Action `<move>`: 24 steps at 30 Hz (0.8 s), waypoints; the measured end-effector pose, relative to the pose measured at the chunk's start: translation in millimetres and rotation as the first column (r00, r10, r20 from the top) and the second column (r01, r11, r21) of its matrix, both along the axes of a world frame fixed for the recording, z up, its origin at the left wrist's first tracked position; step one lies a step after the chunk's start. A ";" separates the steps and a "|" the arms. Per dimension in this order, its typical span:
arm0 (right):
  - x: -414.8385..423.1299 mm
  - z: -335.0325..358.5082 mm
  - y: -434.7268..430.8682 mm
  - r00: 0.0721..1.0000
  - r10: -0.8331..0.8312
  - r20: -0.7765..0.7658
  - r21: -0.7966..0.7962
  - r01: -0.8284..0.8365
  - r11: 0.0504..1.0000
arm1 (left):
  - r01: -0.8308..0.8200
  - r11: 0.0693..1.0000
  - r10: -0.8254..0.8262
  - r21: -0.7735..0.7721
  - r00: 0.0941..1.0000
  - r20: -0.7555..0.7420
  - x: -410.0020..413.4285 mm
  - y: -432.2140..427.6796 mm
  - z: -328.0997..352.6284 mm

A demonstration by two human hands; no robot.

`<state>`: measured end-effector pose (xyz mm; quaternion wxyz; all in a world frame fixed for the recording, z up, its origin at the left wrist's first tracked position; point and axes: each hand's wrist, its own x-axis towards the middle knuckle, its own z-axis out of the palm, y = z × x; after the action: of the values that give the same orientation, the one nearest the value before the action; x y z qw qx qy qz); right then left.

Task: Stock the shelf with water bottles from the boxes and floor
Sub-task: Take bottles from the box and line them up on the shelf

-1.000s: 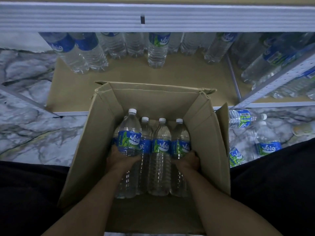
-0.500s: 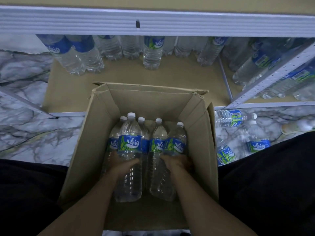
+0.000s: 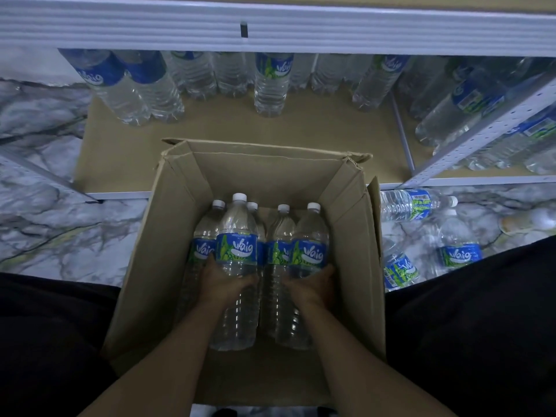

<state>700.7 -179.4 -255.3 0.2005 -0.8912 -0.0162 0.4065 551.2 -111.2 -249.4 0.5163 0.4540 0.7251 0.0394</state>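
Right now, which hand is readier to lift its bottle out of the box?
Probably the left. The left hand holds the front bottle, whose cap stands highest in the box; the right hand holds a lower bottle.

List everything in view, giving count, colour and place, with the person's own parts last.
Cardboard box: one, brown, open, on the floor before the shelf.
Bottles in the box: five, clear, blue-green labels, white caps, upright.
Bottles on the floor: three, same kind, right of the box.
Bottles on the shelf: many, count unclear, clear with blue labels, along the back and right.
Shelf board: one, tan, low, with a white frame.
Floor: grey-white marble.
Legs: two, in black, either side of the box.
Left hand: grips the front left bottle.
Right hand: grips the front right bottle.
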 end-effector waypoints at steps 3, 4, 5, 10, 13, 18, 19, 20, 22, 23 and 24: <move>-2.3 -1.7 -4.2 0.979 0.167 0.114 -0.012 -0.167 0.986 | -0.068 0.998 0.068 -0.011 0.996 0.055 2.0 -7.1 -1.1; -1.8 -3.0 -5.2 0.975 0.193 0.115 -0.013 -0.193 0.981 | -0.067 0.998 0.068 -0.010 0.996 0.065 2.5 -8.9 -1.6; -0.8 -3.1 -5.2 0.974 0.200 0.105 -0.008 -0.200 0.980 | -0.052 0.999 0.052 -0.004 0.996 0.072 2.9 -9.7 -3.3; 6.0 -5.7 -5.3 0.984 0.175 0.038 0.047 -0.177 0.983 | -0.053 0.998 0.051 0.024 0.997 0.049 7.5 -11.3 -4.8; 8.0 -6.8 -5.5 0.989 0.140 0.046 0.079 -0.144 0.986 | -0.095 0.994 0.092 0.056 0.995 0.048 7.9 -9.5 -10.7; 5.6 1.7 -4.9 0.989 0.099 0.110 0.135 -0.114 0.984 | -0.180 0.975 0.166 0.133 0.980 0.114 10.7 -10.6 -6.8; 5.9 4.8 -4.0 0.987 0.106 0.118 0.157 -0.124 0.980 | -0.191 0.969 0.172 0.155 0.977 0.130 12.9 -9.4 -3.0; 6.6 8.8 -2.7 0.986 0.113 0.122 0.181 -0.134 0.974 | -0.192 0.965 0.167 0.179 0.975 0.143 15.3 -8.2 3.0; 8.0 18.8 -0.2 0.983 0.135 0.121 0.244 -0.161 0.956 | -0.176 0.956 0.141 0.236 0.977 0.159 17.9 -7.6 15.3; 8.2 26.0 0.7 0.983 0.144 0.113 0.284 -0.171 0.943 | -0.163 0.947 0.120 0.275 0.979 0.165 18.1 -8.5 22.3; 7.8 34.6 1.3 0.981 0.155 0.114 0.324 -0.184 0.928 | -0.157 0.937 0.103 0.312 0.978 0.181 18.3 -9.7 32.3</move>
<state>708.5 -178.1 -220.7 0.3113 -0.8565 -0.1703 0.3749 569.5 -121.0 -217.1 0.4879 0.4790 0.6929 0.2289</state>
